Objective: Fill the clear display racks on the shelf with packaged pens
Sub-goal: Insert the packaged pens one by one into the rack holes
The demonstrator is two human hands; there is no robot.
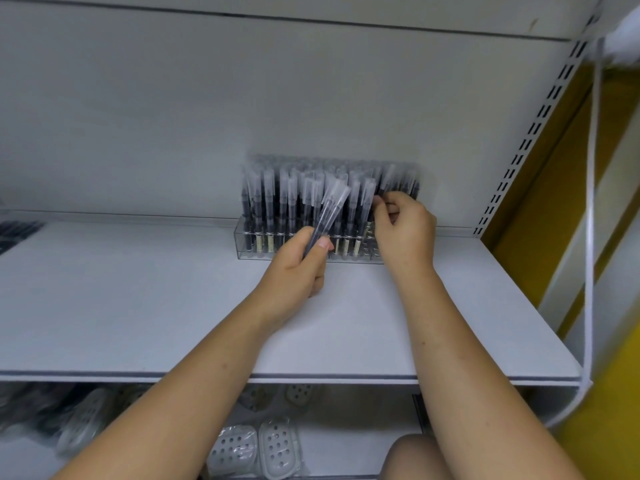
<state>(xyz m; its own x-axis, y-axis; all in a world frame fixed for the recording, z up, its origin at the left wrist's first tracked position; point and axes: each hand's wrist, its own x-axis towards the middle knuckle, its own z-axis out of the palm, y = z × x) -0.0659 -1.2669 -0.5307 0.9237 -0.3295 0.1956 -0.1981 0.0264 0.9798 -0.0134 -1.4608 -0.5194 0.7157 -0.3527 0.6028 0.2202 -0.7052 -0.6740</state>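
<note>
Dozens of pens (277,202) stand upright in a clear rack (242,249) at the back of the shelf (138,306), against the rear panel. Left hand (298,271) just in front of rack: grip clamped on a small bundle (330,211) of sleeved pens, tilted up and right. Right hand (405,233) at rack's right part: grip pinched on one pen (387,181) there, blurred. Perforated white trays (277,445) lie on the level below.

Down on the lower shelf (353,441), white perforated plastic dishes (277,445) in clear wrap, side by side. Further left, blurred grey packets (79,424). At right, a slotted white upright (531,133) beside a yellow wall (519,209). Hanging before these, a white strap (591,220).
</note>
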